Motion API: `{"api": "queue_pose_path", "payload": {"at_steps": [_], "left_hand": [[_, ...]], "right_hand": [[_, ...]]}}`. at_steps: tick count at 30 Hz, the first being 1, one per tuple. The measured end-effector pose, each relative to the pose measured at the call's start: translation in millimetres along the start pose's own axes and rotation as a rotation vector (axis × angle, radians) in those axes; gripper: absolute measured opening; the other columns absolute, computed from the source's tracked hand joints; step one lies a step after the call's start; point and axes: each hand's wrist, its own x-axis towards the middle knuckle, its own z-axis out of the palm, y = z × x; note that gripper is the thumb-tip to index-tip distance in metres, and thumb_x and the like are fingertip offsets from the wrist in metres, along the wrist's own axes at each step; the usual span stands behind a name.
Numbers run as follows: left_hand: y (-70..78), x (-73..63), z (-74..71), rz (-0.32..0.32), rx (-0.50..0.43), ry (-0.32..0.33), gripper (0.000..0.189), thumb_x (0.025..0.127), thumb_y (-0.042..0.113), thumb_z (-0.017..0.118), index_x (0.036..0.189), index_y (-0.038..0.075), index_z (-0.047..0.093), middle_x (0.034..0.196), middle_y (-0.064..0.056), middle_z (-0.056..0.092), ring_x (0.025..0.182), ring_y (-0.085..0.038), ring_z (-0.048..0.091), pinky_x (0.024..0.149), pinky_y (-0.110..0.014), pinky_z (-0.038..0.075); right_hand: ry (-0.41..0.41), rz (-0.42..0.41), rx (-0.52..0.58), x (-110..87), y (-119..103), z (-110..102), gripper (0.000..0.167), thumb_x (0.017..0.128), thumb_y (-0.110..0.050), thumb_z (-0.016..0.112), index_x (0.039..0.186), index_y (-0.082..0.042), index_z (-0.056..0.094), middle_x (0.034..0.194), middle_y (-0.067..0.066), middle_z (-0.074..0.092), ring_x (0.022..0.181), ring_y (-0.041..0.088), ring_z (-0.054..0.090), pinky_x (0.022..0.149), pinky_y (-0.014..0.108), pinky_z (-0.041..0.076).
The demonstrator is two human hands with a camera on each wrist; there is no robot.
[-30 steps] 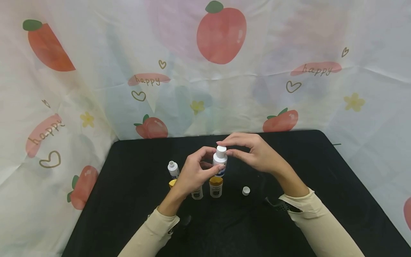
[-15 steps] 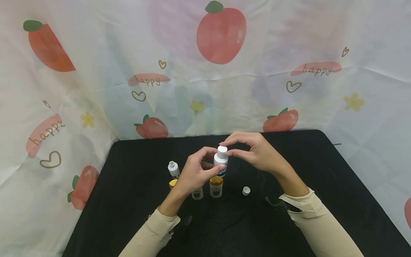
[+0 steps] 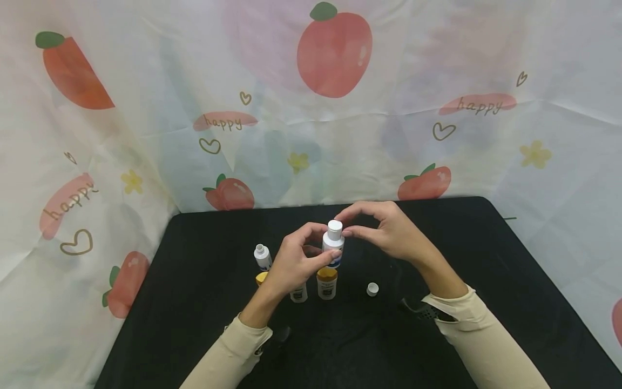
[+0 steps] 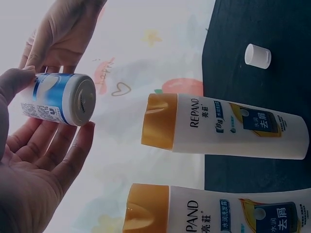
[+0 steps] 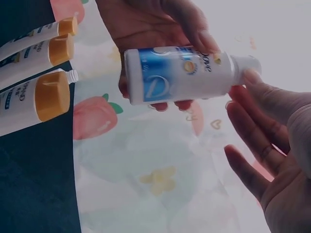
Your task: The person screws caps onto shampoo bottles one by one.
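My left hand [image 3: 298,259] grips a small white Dove bottle [image 3: 332,246] with a blue label, raised above the table and upright. Its thumb lies across the front and its fingers pass behind. On the bottle's white cap [image 3: 335,227], the thumb and fingers of my right hand [image 3: 389,232] pinch from the side. In the right wrist view, the thumb [image 5: 265,92] lies against the cap [image 5: 250,68] and the other fingers spread below it. The left wrist view shows the round base of the bottle [image 4: 82,101].
Orange-capped REPAND bottles [image 3: 327,283] stand on the black table [image 3: 204,324] below the hands, some partly hidden by the left hand. An uncapped white bottle [image 3: 263,256] stands to the left. A loose white cap [image 3: 372,289] lies at right. Behind hangs a fruit-print cloth [image 3: 340,135].
The tip of my right index finger has slid from the cap's top edge to its far side. The bottle has stayed almost in place in my left hand.
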Motion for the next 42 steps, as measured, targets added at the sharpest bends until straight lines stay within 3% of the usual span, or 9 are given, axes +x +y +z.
{"api": "queue_pose_path", "payload": {"at_steps": [9, 13, 21, 28, 36, 42], "left_hand": [[-0.6, 0.2, 1.6, 0.002, -0.013, 0.007, 0.039, 0.09, 0.012, 0.079, 0.124, 0.007, 0.062, 0.115, -0.006, 0.068, 0.102, -0.017, 0.067, 0.084, -0.031, 0.06], [0.3, 1.1, 2.3, 0.007, -0.022, 0.01, 0.037, 0.089, 0.012, 0.08, 0.122, 0.007, 0.063, 0.114, -0.006, 0.068, 0.102, -0.017, 0.067, 0.083, -0.031, 0.06], [2.4, 2.1, 0.4, -0.004, -0.013, 0.036, 0.036, 0.089, 0.013, 0.081, 0.119, 0.006, 0.064, 0.116, -0.007, 0.068, 0.104, -0.018, 0.067, 0.085, -0.033, 0.06], [2.6, 0.1, -3.1, -0.028, -0.027, 0.036, 0.04, 0.089, 0.014, 0.08, 0.125, 0.009, 0.063, 0.114, -0.006, 0.068, 0.105, -0.018, 0.066, 0.087, -0.034, 0.059], [1.8, 0.0, -4.3, -0.03, -0.031, 0.04, 0.039, 0.089, 0.014, 0.08, 0.124, 0.009, 0.063, 0.111, -0.005, 0.068, 0.102, -0.017, 0.066, 0.086, -0.033, 0.059], [2.5, 0.5, -2.8, -0.021, -0.046, 0.025, 0.04, 0.089, 0.012, 0.08, 0.125, 0.008, 0.063, 0.112, -0.006, 0.068, 0.103, -0.018, 0.067, 0.086, -0.032, 0.06]], "right_hand": [[-0.011, 0.014, 0.028, 0.2, 1.1, 10.4, 0.048, 0.09, -0.004, 0.076, 0.135, -0.015, 0.065, 0.126, -0.003, 0.07, 0.119, 0.013, 0.062, 0.101, 0.025, 0.049], [-0.03, 0.037, 0.076, 1.4, -0.5, 13.5, 0.052, 0.091, -0.005, 0.074, 0.14, -0.016, 0.061, 0.128, -0.001, 0.07, 0.124, 0.015, 0.062, 0.102, 0.027, 0.049], [-0.048, 0.058, 0.054, -0.6, -3.6, 12.4, 0.048, 0.092, -0.007, 0.074, 0.138, -0.016, 0.063, 0.133, -0.003, 0.067, 0.124, 0.014, 0.061, 0.099, 0.028, 0.052], [0.0, 0.054, 0.03, -1.6, -2.9, 8.7, 0.047, 0.091, -0.005, 0.075, 0.135, -0.018, 0.066, 0.127, -0.004, 0.07, 0.121, 0.014, 0.062, 0.1, 0.028, 0.051], [0.037, 0.026, 0.044, -2.2, 0.0, 8.4, 0.044, 0.089, 0.001, 0.075, 0.13, -0.014, 0.069, 0.127, 0.006, 0.07, 0.119, 0.014, 0.063, 0.098, 0.026, 0.052], [0.034, -0.004, 0.068, -0.1, 1.4, 11.2, 0.045, 0.089, 0.004, 0.074, 0.13, -0.012, 0.069, 0.12, -0.001, 0.069, 0.111, 0.016, 0.062, 0.095, 0.028, 0.051]]}}
